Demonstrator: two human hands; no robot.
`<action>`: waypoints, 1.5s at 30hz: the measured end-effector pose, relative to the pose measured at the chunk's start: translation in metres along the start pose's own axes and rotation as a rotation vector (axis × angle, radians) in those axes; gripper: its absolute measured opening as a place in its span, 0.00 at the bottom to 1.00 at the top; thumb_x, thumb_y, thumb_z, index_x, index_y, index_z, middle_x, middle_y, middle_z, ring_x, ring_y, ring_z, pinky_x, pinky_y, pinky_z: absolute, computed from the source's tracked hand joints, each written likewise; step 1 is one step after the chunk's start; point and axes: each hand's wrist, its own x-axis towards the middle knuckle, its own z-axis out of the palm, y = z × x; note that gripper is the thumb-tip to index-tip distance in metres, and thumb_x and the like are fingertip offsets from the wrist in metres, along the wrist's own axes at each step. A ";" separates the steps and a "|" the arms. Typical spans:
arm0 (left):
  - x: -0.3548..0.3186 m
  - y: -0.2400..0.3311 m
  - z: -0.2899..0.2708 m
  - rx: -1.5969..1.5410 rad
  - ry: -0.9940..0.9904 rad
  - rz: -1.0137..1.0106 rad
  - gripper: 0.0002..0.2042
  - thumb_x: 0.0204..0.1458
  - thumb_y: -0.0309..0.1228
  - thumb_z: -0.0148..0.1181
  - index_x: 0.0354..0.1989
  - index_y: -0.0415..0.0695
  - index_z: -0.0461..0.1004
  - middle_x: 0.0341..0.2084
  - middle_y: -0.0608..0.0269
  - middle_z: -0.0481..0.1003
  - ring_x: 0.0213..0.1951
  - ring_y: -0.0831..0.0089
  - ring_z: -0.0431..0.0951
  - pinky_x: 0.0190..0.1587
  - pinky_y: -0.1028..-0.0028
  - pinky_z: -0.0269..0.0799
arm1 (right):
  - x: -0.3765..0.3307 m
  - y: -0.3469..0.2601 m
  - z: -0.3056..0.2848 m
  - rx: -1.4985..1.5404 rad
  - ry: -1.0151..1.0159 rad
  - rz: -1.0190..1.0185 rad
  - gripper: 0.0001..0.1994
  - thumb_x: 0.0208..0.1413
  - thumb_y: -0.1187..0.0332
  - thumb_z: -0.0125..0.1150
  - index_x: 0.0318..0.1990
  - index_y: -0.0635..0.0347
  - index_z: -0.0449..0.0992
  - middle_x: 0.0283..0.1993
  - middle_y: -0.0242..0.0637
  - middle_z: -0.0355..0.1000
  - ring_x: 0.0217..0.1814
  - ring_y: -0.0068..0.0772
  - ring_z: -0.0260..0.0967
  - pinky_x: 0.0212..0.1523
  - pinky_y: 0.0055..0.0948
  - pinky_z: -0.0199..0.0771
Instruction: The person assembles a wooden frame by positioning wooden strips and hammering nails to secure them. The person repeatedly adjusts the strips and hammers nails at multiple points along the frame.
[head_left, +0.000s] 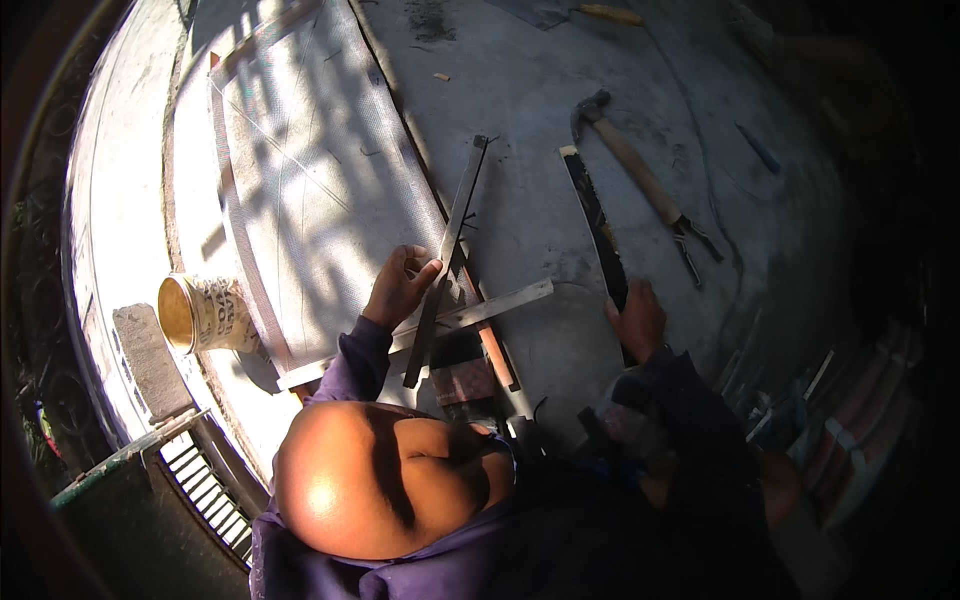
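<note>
My left hand [398,288] is closed, thumb and fingers at the edge of a narrow wooden strip [460,205]; its exact grip is partly hidden. Nails stick out of that strip, which slants across the pale crosspiece [500,304] of a wooden frame covered in mesh [300,190]. To the right, my right hand [638,320] is wrapped round a dark strip [592,215] with a pale end, pointing away from me. Just beyond this strip lies a claw hammer [630,160] with a wooden handle. Pliers [692,245] rest at the handle's end.
A tipped pale bucket [215,313] and a concrete block [150,360] are at the left. At the far edge lies a tool with a wooden handle [610,14]. A thin cord [700,150] crosses the concrete floor [520,90]. My bent knee [340,480] is close below the frame.
</note>
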 end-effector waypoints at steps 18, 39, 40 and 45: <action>-0.011 0.031 -0.002 0.507 -0.121 0.123 0.14 0.69 0.39 0.50 0.41 0.40 0.62 0.25 0.39 0.77 0.31 0.36 0.79 0.33 0.44 0.69 | 0.189 0.002 -0.047 -0.316 0.292 -0.063 0.28 0.60 0.58 0.65 0.61 0.68 0.67 0.55 0.50 0.71 0.60 0.52 0.67 0.61 0.50 0.66; 0.088 0.113 -0.022 -0.237 0.285 0.535 0.15 0.71 0.40 0.50 0.53 0.39 0.68 0.38 0.61 0.79 0.38 0.72 0.79 0.43 0.71 0.74 | 0.082 -0.068 -0.143 1.299 -0.077 0.112 0.09 0.63 0.65 0.59 0.44 0.57 0.68 0.27 0.30 0.65 0.20 0.21 0.62 0.22 0.27 0.65; 0.101 0.124 -0.016 -0.272 0.300 0.567 0.15 0.71 0.39 0.51 0.54 0.39 0.68 0.40 0.59 0.80 0.40 0.71 0.80 0.45 0.71 0.75 | 0.081 -0.068 -0.152 1.331 -0.003 0.069 0.07 0.63 0.67 0.59 0.41 0.58 0.70 0.25 0.29 0.66 0.19 0.19 0.61 0.21 0.25 0.65; 0.133 0.147 0.024 -0.312 0.329 0.628 0.16 0.67 0.31 0.57 0.57 0.36 0.64 0.45 0.52 0.81 0.49 0.64 0.83 0.52 0.67 0.78 | 0.068 -0.080 -0.212 1.160 0.236 -0.174 0.09 0.66 0.64 0.58 0.44 0.61 0.71 0.24 0.28 0.65 0.19 0.17 0.61 0.21 0.22 0.63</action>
